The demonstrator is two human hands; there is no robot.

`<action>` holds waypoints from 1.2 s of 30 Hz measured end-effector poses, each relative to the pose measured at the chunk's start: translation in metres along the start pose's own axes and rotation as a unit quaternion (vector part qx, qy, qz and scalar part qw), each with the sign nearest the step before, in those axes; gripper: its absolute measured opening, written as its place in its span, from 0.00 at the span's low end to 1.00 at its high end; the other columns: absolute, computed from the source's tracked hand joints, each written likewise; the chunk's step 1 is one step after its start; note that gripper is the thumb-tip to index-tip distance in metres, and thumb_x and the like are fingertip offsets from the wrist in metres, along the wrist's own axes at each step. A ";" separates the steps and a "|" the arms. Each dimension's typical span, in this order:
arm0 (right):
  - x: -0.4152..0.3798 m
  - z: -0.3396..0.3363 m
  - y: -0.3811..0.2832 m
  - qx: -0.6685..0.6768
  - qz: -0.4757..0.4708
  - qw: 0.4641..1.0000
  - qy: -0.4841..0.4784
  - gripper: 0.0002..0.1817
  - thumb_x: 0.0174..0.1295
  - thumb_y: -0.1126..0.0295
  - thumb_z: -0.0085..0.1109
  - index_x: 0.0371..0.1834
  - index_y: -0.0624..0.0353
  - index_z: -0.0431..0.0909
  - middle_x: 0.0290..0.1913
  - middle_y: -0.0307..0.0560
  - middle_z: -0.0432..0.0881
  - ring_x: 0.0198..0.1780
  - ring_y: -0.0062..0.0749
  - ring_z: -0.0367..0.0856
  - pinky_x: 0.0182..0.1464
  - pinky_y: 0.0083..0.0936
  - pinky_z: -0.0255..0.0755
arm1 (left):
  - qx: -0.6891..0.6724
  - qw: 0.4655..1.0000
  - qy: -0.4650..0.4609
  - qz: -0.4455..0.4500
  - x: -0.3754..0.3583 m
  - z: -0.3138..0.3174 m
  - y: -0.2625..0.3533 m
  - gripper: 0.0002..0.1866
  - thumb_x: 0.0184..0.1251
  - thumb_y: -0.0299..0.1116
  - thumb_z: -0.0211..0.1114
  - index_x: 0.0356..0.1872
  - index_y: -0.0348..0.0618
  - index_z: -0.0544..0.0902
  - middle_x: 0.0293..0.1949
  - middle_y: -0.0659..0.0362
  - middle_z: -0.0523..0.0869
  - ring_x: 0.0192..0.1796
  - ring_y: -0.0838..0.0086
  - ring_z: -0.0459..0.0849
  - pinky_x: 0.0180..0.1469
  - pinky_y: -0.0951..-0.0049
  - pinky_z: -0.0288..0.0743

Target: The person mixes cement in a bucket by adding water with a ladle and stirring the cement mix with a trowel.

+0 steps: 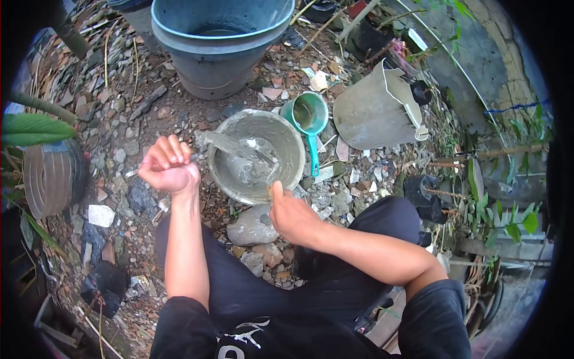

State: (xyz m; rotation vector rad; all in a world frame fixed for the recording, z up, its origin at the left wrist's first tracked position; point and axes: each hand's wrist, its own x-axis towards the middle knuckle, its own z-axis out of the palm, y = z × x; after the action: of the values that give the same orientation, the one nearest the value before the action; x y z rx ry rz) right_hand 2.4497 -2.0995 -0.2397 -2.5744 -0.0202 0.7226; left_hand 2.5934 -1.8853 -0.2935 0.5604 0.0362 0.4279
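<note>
A round basin [292, 173] with grey, wet-looking mix inside stands on the rubble in front of me. My right hand [295, 215] grips its near rim, thumb up against the edge. Left of the basin, my left hand [170, 164] is raised, palm toward me, with curled fingers. A thin tool handle seems to pass beside its fingers, though the grip is partly hidden. A mortar-covered flat tool [233, 145] lies across the basin's left rim with its end in the mix. Touching the basin's upper right is a green dipper [313, 143].
A large grey bucket [218, 66] stands beyond the basin. A broken pale container [368, 113] lies at the right. Stones, including a big one [251, 226], cover the ground before my legs. A ribbed pot [52, 179] is at the left, plants and a wall at the right.
</note>
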 end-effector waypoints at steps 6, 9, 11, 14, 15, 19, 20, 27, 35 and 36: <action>0.019 -0.013 0.016 -0.006 0.017 1.000 -0.003 0.17 0.72 0.69 0.48 0.56 0.68 0.59 0.44 0.79 0.82 0.48 0.76 0.83 0.55 0.62 0.75 | -0.051 0.998 0.032 -0.006 0.015 -0.003 0.017 0.24 0.67 0.49 0.50 0.12 0.54 0.60 0.15 0.65 0.61 0.18 0.77 0.59 0.18 0.75 0.51; 0.025 -0.031 0.010 0.039 0.026 0.999 0.016 0.19 0.72 0.65 0.51 0.56 0.66 0.60 0.42 0.78 0.84 0.49 0.74 0.83 0.56 0.61 0.74 | -0.067 0.997 0.029 -0.002 0.017 -0.002 0.025 0.24 0.67 0.50 0.51 0.12 0.54 0.60 0.15 0.65 0.61 0.18 0.77 0.59 0.18 0.75 0.51; 0.030 -0.041 0.017 0.039 0.029 0.998 0.027 0.19 0.72 0.65 0.52 0.55 0.67 0.60 0.42 0.77 0.84 0.49 0.75 0.83 0.56 0.60 0.74 | -0.096 0.995 -0.016 -0.014 0.017 -0.004 0.028 0.22 0.67 0.47 0.51 0.13 0.53 0.62 0.16 0.64 0.62 0.21 0.77 0.61 0.18 0.76 0.52; 0.023 -0.070 0.002 0.038 0.045 0.997 0.042 0.18 0.72 0.66 0.52 0.55 0.68 0.61 0.41 0.78 0.84 0.47 0.75 0.83 0.54 0.60 0.75 | -0.074 0.997 -0.034 -0.014 0.016 -0.005 0.029 0.23 0.68 0.48 0.51 0.13 0.53 0.62 0.16 0.64 0.63 0.21 0.77 0.61 0.18 0.77 0.52; 0.017 -0.078 -0.004 0.050 0.041 0.997 0.042 0.18 0.72 0.66 0.51 0.55 0.67 0.61 0.41 0.78 0.84 0.47 0.75 0.83 0.53 0.60 0.75 | -0.067 0.997 -0.032 -0.011 0.015 -0.006 0.028 0.24 0.69 0.48 0.51 0.13 0.52 0.62 0.16 0.65 0.63 0.21 0.77 0.61 0.18 0.77 0.53; -0.002 -0.075 -0.025 0.057 -0.008 0.998 0.027 0.17 0.73 0.68 0.49 0.55 0.67 0.59 0.40 0.76 0.83 0.45 0.75 0.83 0.49 0.61 0.75 | -0.043 0.999 -0.025 -0.020 0.012 -0.003 0.022 0.25 0.69 0.50 0.51 0.13 0.52 0.61 0.15 0.65 0.63 0.20 0.77 0.61 0.17 0.76 0.54; -0.004 -0.068 -0.028 0.049 -0.038 0.998 0.027 0.16 0.73 0.69 0.49 0.55 0.67 0.58 0.40 0.76 0.83 0.45 0.75 0.83 0.49 0.61 0.75 | -0.041 0.999 -0.025 -0.023 0.012 -0.003 0.020 0.25 0.69 0.50 0.51 0.13 0.52 0.61 0.15 0.65 0.63 0.20 0.77 0.61 0.17 0.76 0.54; 0.018 -0.023 0.009 -0.020 0.001 1.000 -0.010 0.21 0.71 0.69 0.51 0.59 0.74 0.61 0.38 0.76 0.85 0.45 0.73 0.85 0.51 0.58 0.77 | -0.083 0.996 0.004 -0.033 0.015 0.000 0.019 0.24 0.68 0.49 0.51 0.13 0.53 0.61 0.15 0.65 0.63 0.19 0.77 0.60 0.17 0.77 0.53; 0.024 -0.035 0.018 -0.067 0.005 0.997 0.030 0.17 0.68 0.71 0.55 0.52 0.72 0.63 0.48 0.78 0.79 0.48 0.75 0.82 0.51 0.59 0.77 | -0.028 0.998 0.027 0.041 0.017 0.010 0.031 0.23 0.70 0.49 0.48 0.14 0.52 0.60 0.15 0.64 0.61 0.18 0.76 0.59 0.18 0.74 0.53; 0.024 -0.033 0.017 -0.066 0.002 0.997 0.030 0.17 0.68 0.71 0.55 0.52 0.72 0.63 0.48 0.78 0.79 0.48 0.75 0.82 0.51 0.59 0.77 | -0.027 0.998 0.037 0.052 0.016 0.014 0.032 0.23 0.70 0.48 0.47 0.14 0.53 0.60 0.15 0.64 0.61 0.18 0.76 0.59 0.19 0.73 0.53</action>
State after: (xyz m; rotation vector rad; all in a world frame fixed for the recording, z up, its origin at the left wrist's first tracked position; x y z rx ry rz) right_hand 2.4846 -2.1255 -0.2335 -2.7215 -0.0447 0.6668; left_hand 2.5974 -1.8618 -0.2640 0.4950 0.0671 0.5495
